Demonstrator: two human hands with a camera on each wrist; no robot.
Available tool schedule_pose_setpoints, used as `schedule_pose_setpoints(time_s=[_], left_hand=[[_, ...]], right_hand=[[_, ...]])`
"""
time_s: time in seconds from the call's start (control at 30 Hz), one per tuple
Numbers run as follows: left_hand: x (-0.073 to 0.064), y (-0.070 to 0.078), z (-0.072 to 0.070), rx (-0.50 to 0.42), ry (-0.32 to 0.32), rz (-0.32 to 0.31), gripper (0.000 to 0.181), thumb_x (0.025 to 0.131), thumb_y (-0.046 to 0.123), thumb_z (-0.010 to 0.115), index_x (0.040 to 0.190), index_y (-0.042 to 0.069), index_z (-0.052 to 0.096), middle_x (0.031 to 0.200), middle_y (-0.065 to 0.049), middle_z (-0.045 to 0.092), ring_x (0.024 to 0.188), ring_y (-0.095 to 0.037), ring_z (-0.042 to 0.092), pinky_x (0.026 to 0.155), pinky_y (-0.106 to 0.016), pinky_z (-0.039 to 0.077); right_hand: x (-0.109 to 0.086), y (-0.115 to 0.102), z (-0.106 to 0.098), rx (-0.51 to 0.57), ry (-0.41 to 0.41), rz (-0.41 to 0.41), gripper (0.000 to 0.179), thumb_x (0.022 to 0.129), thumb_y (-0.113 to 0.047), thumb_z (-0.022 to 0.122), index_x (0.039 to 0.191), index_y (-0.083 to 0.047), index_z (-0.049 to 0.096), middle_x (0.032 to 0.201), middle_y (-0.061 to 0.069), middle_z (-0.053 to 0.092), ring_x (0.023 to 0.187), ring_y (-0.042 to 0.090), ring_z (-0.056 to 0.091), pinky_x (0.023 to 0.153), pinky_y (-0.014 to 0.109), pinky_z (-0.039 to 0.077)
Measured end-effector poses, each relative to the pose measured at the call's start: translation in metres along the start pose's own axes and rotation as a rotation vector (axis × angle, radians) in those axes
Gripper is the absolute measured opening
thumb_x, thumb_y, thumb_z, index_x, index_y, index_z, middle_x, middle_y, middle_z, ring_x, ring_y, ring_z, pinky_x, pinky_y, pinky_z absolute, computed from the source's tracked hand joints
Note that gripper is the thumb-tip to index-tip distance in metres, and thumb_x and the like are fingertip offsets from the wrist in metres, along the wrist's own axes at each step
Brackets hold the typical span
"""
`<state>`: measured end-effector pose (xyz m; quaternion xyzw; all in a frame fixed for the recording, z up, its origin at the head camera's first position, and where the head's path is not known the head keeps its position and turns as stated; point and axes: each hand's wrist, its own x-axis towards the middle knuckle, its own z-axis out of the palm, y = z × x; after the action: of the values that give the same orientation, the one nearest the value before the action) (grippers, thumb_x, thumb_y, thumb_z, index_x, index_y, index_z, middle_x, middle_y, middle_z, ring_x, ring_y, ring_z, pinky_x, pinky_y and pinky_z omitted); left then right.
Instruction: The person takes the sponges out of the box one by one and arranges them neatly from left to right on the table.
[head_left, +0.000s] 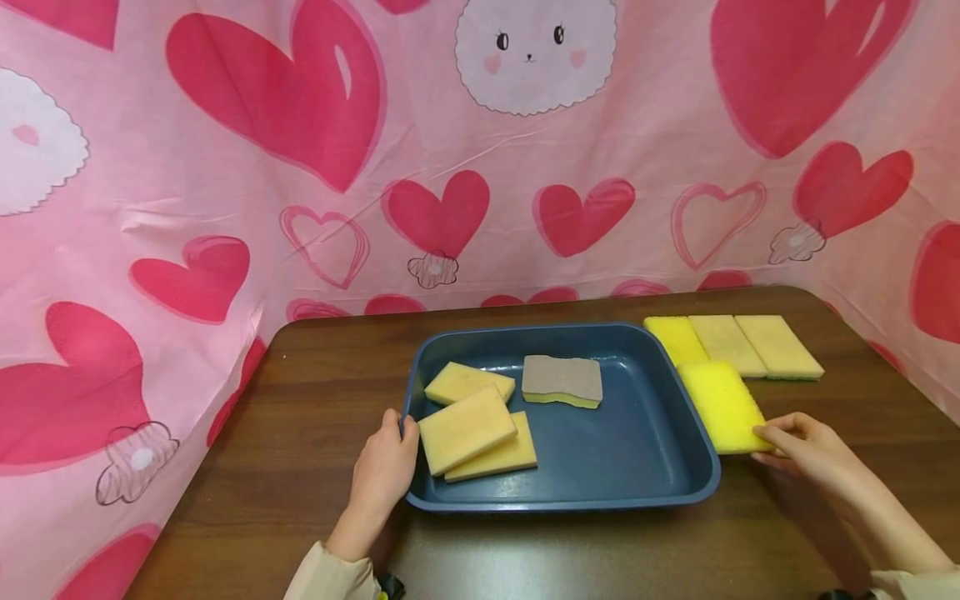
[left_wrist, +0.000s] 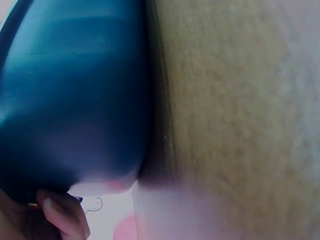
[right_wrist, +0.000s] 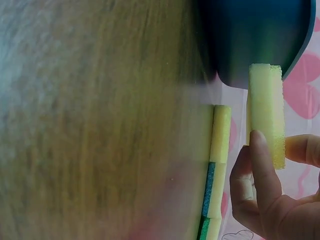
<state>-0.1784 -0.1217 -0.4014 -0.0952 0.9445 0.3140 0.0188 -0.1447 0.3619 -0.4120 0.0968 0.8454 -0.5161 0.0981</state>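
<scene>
My right hand (head_left: 806,450) pinches a bright yellow sponge (head_left: 722,407) by its near right corner, beside the right wall of a dark blue tray (head_left: 630,467). In the right wrist view the same sponge (right_wrist: 266,110) is held above the table, thumb on one face and fingers on the other. At the tray's left rim, my left hand (head_left: 386,458) grips the edge. Inside the tray lie pale yellow sponges: one at the back (head_left: 468,383), and one on top (head_left: 467,429) overlapping another (head_left: 498,454). A grey-topped wavy sponge (head_left: 562,379) sits further right in it.
Behind the held sponge, a row on the brown wooden table (head_left: 330,367) has a bright yellow sponge (head_left: 675,337) and two pale ones, the middle (head_left: 723,342) and the right (head_left: 778,343). A pink heart-patterned cloth (head_left: 517,150) hangs behind the table.
</scene>
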Motion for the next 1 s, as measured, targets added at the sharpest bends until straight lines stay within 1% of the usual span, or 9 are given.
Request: schedule_pose_setpoints(time_s=[0.27, 0.4, 0.8, 0.9, 1.0], left_hand=[[0.001, -0.001, 0.001, -0.001, -0.005, -0.007, 0.033, 0.099, 0.033, 0.032, 0.097, 0.004, 0.047, 0.065, -0.008, 0.042, 0.06, -0.022, 0.047, 0.052, -0.031, 0.033], [0.001, -0.001, 0.001, 0.01, -0.003, -0.01, 0.032, 0.099, 0.033, 0.032, 0.097, 0.005, 0.047, 0.065, -0.008, 0.044, 0.061, -0.022, 0.048, 0.053, -0.031, 0.033], [0.001, 0.0, 0.002, 0.004, -0.003, -0.007, 0.032, 0.099, 0.034, 0.032, 0.097, 0.005, 0.047, 0.066, -0.009, 0.044, 0.061, -0.022, 0.048, 0.053, -0.031, 0.033], [0.0, 0.0, 0.002, 0.004, 0.0, -0.008, 0.033, 0.099, 0.034, 0.032, 0.096, 0.005, 0.047, 0.066, -0.01, 0.045, 0.062, -0.023, 0.048, 0.053, -0.031, 0.033], [0.0, 0.0, 0.001, 0.003, -0.001, -0.012, 0.033, 0.099, 0.034, 0.032, 0.096, 0.005, 0.047, 0.066, -0.009, 0.044, 0.061, -0.023, 0.048, 0.053, -0.031, 0.032]], right_hand=[[0.003, 0.003, 0.003, -0.015, -0.001, 0.002, 0.036, 0.1, -0.016, 0.042, 0.111, 0.019, 0.038, 0.098, 0.008, 0.053, 0.075, -0.004, 0.06, 0.073, 0.021, 0.055], [0.003, 0.003, 0.004, -0.028, 0.0, 0.009, 0.039, 0.1, -0.018, 0.043, 0.111, 0.019, 0.038, 0.097, 0.009, 0.052, 0.074, -0.004, 0.059, 0.072, 0.02, 0.055], [0.005, 0.005, 0.008, 0.002, 0.007, 0.007, 0.034, 0.1, -0.014, 0.042, 0.108, 0.018, 0.038, 0.096, 0.009, 0.051, 0.074, -0.003, 0.059, 0.072, 0.02, 0.055], [0.004, 0.003, 0.009, 0.001, 0.012, 0.007, 0.034, 0.099, -0.013, 0.042, 0.108, 0.019, 0.037, 0.095, 0.01, 0.051, 0.073, -0.004, 0.059, 0.072, 0.019, 0.055], [0.004, 0.001, 0.011, -0.006, 0.016, 0.008, 0.034, 0.099, -0.013, 0.042, 0.108, 0.02, 0.037, 0.094, 0.01, 0.052, 0.072, -0.004, 0.059, 0.07, 0.019, 0.054]])
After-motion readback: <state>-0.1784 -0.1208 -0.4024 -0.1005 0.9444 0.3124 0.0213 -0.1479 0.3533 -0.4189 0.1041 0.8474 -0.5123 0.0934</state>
